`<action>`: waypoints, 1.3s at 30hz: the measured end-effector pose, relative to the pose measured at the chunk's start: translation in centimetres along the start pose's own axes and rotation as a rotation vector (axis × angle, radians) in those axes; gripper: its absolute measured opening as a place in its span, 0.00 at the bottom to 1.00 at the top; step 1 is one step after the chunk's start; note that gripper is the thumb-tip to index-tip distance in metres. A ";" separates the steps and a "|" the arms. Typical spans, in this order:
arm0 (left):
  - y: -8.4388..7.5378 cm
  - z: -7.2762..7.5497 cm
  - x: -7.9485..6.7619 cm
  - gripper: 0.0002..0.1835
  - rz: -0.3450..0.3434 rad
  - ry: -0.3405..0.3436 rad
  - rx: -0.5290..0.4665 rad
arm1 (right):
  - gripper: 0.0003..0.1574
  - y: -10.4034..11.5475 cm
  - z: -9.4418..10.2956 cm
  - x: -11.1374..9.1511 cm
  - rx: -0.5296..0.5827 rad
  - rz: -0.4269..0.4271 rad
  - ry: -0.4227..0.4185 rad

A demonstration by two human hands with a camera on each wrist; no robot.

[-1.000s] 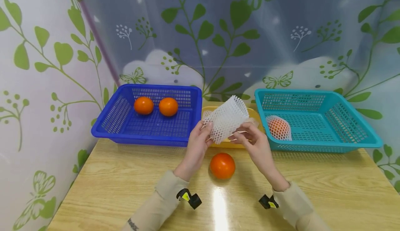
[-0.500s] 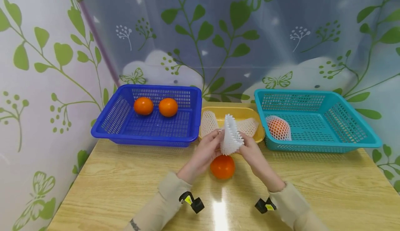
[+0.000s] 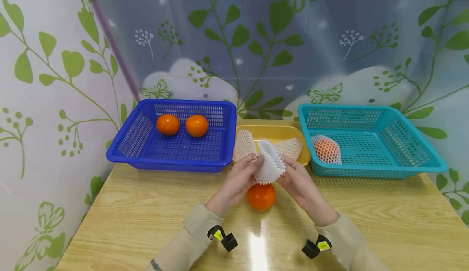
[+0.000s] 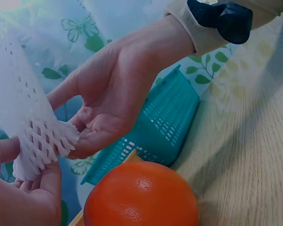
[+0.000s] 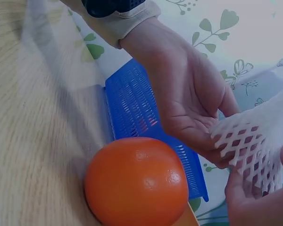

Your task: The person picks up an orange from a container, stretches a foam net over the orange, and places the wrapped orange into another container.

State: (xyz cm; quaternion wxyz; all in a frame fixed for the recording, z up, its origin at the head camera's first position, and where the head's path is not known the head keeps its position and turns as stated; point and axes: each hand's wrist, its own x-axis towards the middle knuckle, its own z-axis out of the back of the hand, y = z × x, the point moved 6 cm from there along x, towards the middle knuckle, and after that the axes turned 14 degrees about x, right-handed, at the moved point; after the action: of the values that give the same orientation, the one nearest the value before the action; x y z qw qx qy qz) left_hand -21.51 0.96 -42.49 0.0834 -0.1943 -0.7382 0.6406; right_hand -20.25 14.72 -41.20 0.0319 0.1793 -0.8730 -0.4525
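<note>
A white foam fruit net hangs between my two hands, its near rim spread open above an orange on the table. My left hand pinches the net's left side, thumb on the outside. On the other side my right hand pinches the rim, with fingers beneath the mesh. In the left wrist view the net shows its jagged end between both hands' fingertips, and the orange sits below them.
Two oranges lie in the blue basket at left. A teal basket at right holds a netted orange. Between them, the yellow tray carries more foam nets. A patterned curtain stands behind.
Both hands have lowered the foam net from over the yellow tray toward the orange, turning its opening. My right hand has taken hold of its right side.
</note>
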 end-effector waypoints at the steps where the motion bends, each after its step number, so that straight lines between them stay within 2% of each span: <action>1: 0.0 0.1 0.0 0.22 0.005 -0.003 -0.016 | 0.20 0.0 0.1 0.0 0.023 0.001 0.001; 4: 0.1 0.4 -0.2 0.22 0.018 -0.014 -0.067 | 0.18 -0.1 0.3 -0.2 0.094 -0.002 0.013; 7: 0.2 0.6 -0.4 0.23 0.033 -0.013 -0.109 | 0.18 -0.3 0.5 -0.4 0.113 -0.023 0.010; 14: 1.5 1.4 -1.3 0.25 0.090 -0.021 -0.159 | 0.17 -1.6 1.4 -1.2 0.033 -0.096 -0.063; 19: 3.1 2.0 -1.8 0.25 0.159 -0.038 -0.105 | 0.17 -2.8 2.4 -1.9 -0.004 -0.149 -0.082; 25: 4.6 2.8 -2.4 0.24 0.222 -0.066 -0.057 | 0.13 -4.2 3.6 -2.3 0.013 -0.201 -0.093; 32: 6.1 3.4 -2.7 0.27 0.276 -0.101 -0.004 | 0.12 -5.3 4.3 -2.2 0.028 -0.227 -0.100; 35: 6.5 3.6 -2.7 0.27 0.291 -0.126 0.044 | 0.15 -5.7 4.7 -2.2 0.010 -0.243 -0.115; 39: 6.8 3.9 -2.8 0.26 0.316 -0.155 0.089 | 0.26 -6.2 5.1 -2.2 -0.021 -0.277 -0.127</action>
State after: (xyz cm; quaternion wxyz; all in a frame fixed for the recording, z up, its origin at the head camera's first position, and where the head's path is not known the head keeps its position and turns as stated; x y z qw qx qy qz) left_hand -19.17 -3.04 -49.48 -0.0669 -0.2540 -0.6735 0.6909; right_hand -17.54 16.17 -48.96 -0.0842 0.2687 -0.8353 -0.4722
